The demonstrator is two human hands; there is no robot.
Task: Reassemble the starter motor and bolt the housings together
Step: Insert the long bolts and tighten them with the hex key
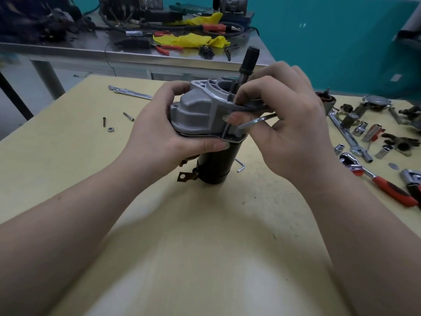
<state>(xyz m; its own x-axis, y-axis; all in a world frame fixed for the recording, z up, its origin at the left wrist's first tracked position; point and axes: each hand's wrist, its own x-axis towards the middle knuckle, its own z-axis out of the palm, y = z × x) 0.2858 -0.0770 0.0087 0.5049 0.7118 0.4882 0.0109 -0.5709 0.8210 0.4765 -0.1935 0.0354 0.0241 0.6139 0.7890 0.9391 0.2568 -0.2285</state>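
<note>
Head view, starter motor (205,124) upright between hands, left hand (159,131), right hand (287,124)

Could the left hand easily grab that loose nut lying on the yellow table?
Probably yes, but not right away. The nut lies bare on the yellow table with nothing blocking it, just left of the left hand. That hand grips the silver housing, so it must let go first.

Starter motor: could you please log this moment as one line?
left hand grips grey housing | right hand holds hex key at housing | black body upright
</note>
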